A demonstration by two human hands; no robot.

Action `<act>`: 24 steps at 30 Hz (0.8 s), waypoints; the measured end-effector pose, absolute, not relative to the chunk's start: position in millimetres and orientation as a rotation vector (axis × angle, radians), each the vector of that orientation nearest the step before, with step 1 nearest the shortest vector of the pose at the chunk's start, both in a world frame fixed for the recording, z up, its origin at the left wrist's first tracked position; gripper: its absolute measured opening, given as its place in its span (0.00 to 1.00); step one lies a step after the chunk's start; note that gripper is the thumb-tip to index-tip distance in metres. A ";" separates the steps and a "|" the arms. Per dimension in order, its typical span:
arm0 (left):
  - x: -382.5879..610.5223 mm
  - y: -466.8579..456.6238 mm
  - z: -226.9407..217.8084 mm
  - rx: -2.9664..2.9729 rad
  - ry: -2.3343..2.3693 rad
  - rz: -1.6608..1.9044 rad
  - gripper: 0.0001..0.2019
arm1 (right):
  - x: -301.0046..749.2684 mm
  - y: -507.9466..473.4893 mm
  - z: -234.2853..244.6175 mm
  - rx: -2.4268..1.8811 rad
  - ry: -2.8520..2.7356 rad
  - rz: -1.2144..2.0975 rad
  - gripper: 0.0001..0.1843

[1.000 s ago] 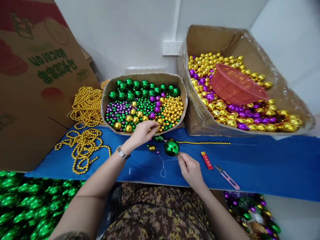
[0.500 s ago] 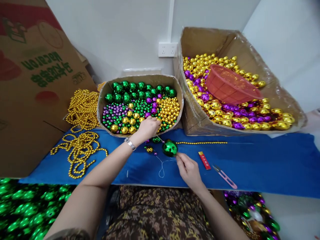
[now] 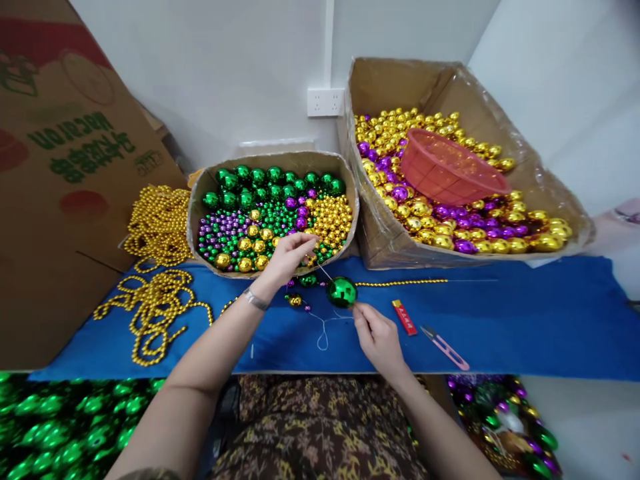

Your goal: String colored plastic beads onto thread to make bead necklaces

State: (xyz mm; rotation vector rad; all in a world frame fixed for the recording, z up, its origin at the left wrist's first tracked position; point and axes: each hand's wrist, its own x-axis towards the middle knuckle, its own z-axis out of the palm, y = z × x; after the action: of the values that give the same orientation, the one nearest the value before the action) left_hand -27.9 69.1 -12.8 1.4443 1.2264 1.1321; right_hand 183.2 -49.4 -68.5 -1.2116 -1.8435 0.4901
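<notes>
My left hand (image 3: 289,255) reaches into the front of a small cardboard box (image 3: 200,193) filled with green, purple and gold beads, its fingers pinched together on something I cannot make out. A thin needle or wire runs from that hand down to a large green bead (image 3: 342,291) on the blue cloth (image 3: 525,320). My right hand (image 3: 377,337) pinches the white thread (image 3: 323,330) just below the green bead. A short strung piece with gold and green beads (image 3: 296,299) lies beside it.
A big cardboard box (image 3: 400,87) of gold and purple beads with a red basket (image 3: 450,175) stands at the back right. Gold bead strands (image 3: 157,267) pile at the left. A red lighter (image 3: 404,317) and pink thread snips (image 3: 445,347) lie right of my right hand.
My left hand moved from the box's front edge further in among the beads and pinched there. My right hand stayed by the green bead. The view drifted slightly.
</notes>
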 end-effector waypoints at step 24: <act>-37.6 7.4 -10.8 0.808 0.887 1.213 0.14 | 175.1 -52.1 -74.9 -1.190 -1.946 0.425 0.13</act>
State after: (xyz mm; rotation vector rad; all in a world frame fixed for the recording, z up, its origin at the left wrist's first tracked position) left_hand -37.6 7.4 -10.8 0.8077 0.8869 1.2134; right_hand 175.1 -52.1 -74.9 -1.1896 -1.9461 0.4247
